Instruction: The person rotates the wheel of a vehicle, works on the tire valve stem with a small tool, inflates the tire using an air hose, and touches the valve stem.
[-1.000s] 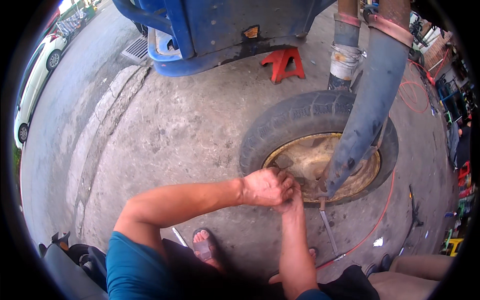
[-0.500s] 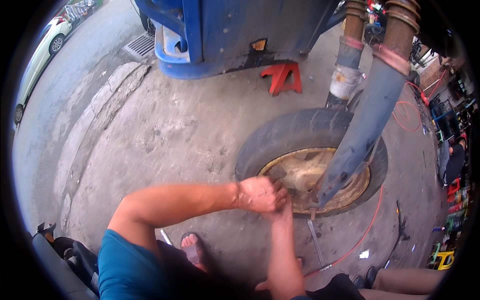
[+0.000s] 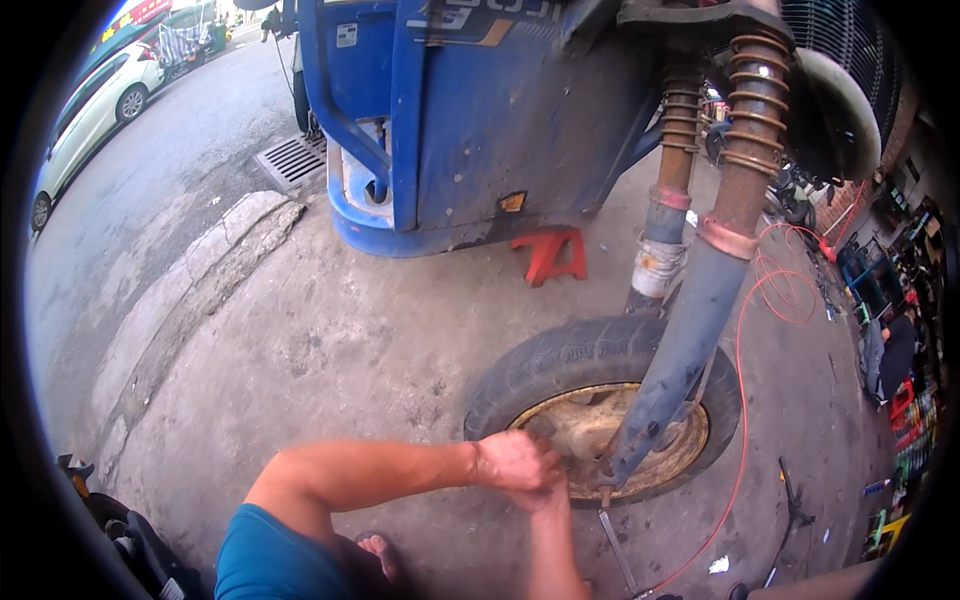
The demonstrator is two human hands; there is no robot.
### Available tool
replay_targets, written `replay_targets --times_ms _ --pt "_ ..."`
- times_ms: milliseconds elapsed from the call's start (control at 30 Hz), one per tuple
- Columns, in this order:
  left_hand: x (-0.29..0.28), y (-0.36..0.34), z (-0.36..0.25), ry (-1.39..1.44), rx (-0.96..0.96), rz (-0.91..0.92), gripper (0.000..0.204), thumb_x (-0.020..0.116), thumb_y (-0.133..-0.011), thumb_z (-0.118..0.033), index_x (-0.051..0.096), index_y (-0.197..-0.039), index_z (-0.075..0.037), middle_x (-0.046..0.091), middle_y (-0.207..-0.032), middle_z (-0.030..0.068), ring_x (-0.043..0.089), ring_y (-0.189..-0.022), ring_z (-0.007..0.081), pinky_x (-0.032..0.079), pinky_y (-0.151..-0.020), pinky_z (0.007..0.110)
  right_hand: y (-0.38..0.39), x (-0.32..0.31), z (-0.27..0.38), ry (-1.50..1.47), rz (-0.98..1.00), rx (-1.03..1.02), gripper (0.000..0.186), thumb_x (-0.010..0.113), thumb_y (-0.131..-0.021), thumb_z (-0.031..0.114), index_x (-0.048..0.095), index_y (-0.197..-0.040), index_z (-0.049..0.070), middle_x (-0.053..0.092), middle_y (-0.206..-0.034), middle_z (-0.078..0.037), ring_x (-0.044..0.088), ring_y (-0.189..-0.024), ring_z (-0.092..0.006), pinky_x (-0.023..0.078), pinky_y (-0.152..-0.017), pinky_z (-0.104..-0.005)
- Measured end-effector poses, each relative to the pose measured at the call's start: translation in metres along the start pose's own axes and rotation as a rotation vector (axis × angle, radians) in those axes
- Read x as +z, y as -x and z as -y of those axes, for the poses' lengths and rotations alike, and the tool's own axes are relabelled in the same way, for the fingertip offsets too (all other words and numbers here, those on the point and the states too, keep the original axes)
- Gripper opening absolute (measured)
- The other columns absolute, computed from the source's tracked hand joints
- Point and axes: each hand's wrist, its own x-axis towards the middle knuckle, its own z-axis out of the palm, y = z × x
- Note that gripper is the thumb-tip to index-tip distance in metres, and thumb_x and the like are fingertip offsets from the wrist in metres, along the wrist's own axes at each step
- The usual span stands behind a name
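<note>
My left hand (image 3: 512, 460) is curled closed at the lower left part of a wheel (image 3: 555, 345) with a worn tyre and rusty yellowed rim, lying tilted below a grey fork leg (image 3: 660, 380). My right hand (image 3: 540, 492) is closed just beneath it, fingers mostly covered by the left; what they grip is hidden. A rusty bolt (image 3: 606, 495) sticks out at the fork's foot, beside a long metal bar (image 3: 618, 550) on the concrete. A second fork leg (image 3: 659, 265), wrapped in pale material, rises behind.
A blue vehicle body (image 3: 500, 140) is above, with a red stand (image 3: 550, 260) beneath. A red hose (image 3: 740, 400) crosses the floor at the right, near a black tool (image 3: 790, 510) and cluttered gear. A white car (image 3: 110, 100) stands on the road at left, beyond a cracked curb (image 3: 180, 290).
My view has tilted up, showing more of the blue vehicle and fork springs, so everything sits lower in the picture. My hands stay together at the rim, shifting slightly.
</note>
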Motion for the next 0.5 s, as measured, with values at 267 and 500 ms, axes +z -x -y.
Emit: replay_targets --times_ms 267,500 --pt "-0.012 -0.004 -0.005 -0.066 -0.044 0.097 0.019 0.057 -0.064 -0.018 0.058 -0.081 -0.009 0.059 -0.076 0.0042 0.059 -0.075 0.0175 0.045 -0.060 0.028 0.000 0.011 -0.016 -0.627 -0.050 0.146 0.033 0.063 -0.074 0.034 0.058 -0.104 0.020 0.058 -0.106 -0.004 0.053 -0.102 -0.0236 0.046 -0.084 -0.0357" --pt "0.001 -0.012 -0.008 -0.130 0.042 0.030 0.018 0.057 -0.064 -0.020 0.057 -0.078 -0.008 0.058 -0.074 0.0043 0.059 -0.074 0.0194 0.046 -0.062 0.030 0.006 0.022 -0.041 -0.705 -0.091 0.081 0.035 0.064 -0.073 0.034 0.057 -0.104 0.020 0.057 -0.106 -0.002 0.051 -0.104 -0.0206 0.044 -0.085 -0.0334"
